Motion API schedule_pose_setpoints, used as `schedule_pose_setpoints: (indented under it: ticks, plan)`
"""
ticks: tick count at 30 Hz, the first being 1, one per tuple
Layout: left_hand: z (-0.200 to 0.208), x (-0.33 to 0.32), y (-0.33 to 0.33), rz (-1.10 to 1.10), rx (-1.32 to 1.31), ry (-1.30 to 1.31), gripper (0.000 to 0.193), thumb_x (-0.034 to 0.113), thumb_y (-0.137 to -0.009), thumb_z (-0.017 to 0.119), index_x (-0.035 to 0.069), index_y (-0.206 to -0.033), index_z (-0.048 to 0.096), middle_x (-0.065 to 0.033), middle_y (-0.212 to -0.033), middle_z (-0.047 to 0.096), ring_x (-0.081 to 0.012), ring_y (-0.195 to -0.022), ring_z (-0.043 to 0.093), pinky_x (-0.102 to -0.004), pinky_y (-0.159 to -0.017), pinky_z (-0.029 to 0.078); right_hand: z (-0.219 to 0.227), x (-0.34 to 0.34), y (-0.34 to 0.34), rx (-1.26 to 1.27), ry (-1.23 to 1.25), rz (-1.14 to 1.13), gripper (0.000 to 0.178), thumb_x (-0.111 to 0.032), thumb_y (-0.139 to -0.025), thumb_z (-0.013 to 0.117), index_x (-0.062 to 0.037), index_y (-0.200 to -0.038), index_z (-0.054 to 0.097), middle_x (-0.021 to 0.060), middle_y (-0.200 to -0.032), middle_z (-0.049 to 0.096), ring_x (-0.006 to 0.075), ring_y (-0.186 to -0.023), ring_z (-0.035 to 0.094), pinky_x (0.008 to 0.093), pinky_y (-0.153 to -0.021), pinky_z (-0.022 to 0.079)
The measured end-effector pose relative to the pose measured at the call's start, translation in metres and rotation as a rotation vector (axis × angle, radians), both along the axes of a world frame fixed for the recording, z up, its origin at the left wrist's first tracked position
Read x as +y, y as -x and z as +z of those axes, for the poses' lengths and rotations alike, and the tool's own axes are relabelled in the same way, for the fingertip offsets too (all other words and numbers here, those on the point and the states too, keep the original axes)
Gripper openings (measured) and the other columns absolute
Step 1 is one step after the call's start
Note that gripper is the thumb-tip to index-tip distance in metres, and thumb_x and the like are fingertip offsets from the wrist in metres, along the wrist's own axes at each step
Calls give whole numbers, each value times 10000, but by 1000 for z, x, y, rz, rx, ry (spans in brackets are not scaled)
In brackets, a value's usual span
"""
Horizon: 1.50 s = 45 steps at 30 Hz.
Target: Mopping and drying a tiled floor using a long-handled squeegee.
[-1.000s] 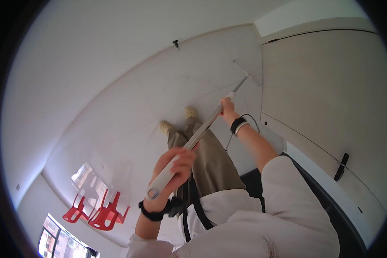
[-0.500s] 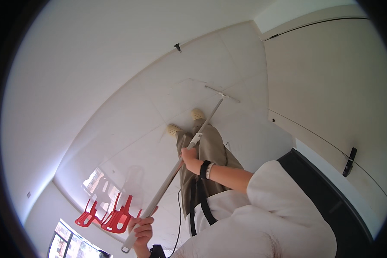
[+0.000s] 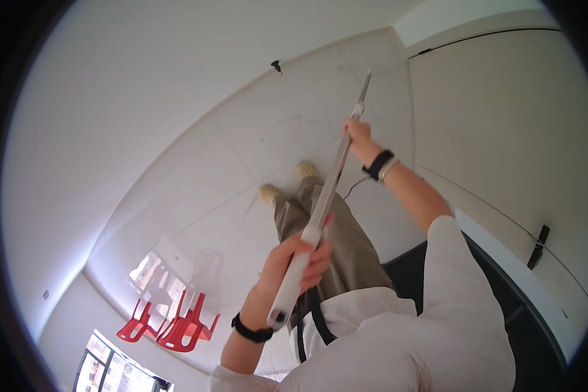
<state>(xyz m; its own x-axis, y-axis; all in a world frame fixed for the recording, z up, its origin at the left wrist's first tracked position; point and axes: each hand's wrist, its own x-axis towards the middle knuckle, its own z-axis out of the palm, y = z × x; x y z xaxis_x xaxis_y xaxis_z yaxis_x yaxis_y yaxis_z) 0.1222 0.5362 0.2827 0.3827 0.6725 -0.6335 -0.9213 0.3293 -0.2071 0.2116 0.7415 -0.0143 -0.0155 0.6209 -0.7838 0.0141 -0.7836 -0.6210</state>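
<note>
A long-handled floor squeegee (image 3: 332, 181) with a pale pole slants from near my body up toward the far floor. My left hand (image 3: 286, 258) is wrapped round the thick white grip close to the pole's near end. Farther along, just below a white collar (image 3: 357, 110), my right hand (image 3: 358, 134) is closed round the pole. At the far end the squeegee's head is small and hard to make out, near the wall and door corner. Faint marks (image 3: 294, 122) show on the pale tiled floor beyond my feet.
My yellow clogs (image 3: 306, 170) stand on the tiles. Red plastic chairs (image 3: 186, 323) are at lower left, beyond them a window (image 3: 104, 366). A small black doorstop-like piece (image 3: 276, 66) sits by the wall. A large pale door (image 3: 496, 117) and dark mat-like strip (image 3: 503, 294) lie right.
Both hands have moved the squeegee forward and right, its head going away from my feet toward the far corner. My left hand has come in from lower left to in front of my body.
</note>
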Motion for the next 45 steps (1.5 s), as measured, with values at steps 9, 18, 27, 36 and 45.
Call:
schedule_pose_setpoints:
  ticks: [9,18,27,36,45]
  plan:
    - [-30,76,-9,-46,43,108,298,146,-782,415,80,-1061,334,1,-654,337,-58,-482,311,-165,-359,261,-17,128,14,47,-238,308,131,-41,-632,501,55,-704,450,134,-629,486,185,-517,498,287,-416,415]
    - [-55,66,-39,-409,266,206,273,185,-806,419,121,-1061,349,10,-619,331,-46,-408,276,-165,-309,219,-40,93,-1,-314,-166,342,382,-83,-686,440,75,-1004,299,234,-844,517,281,-678,565,357,-577,469]
    - [-41,-30,-37,-616,375,367,276,120,-797,418,106,-1070,384,16,-596,353,-38,-375,292,-163,-300,219,-15,-31,-40,-585,-109,374,383,-155,-718,406,55,-1019,294,280,-805,525,397,-763,521,428,-665,429]
    - [13,-122,-8,-725,415,442,296,84,-786,425,78,-1080,392,29,-555,352,-25,-354,269,-160,-286,200,11,-164,-34,-576,-31,359,400,-147,-738,413,43,-1064,278,280,-826,516,411,-781,504,446,-694,409]
    - [-11,-60,14,-681,522,269,328,108,-778,430,82,-1103,405,13,-570,379,-33,-340,307,-164,-284,220,-52,-77,-25,-519,-315,92,387,-121,-721,455,29,-1051,321,174,-720,524,232,-465,541,307,-417,466]
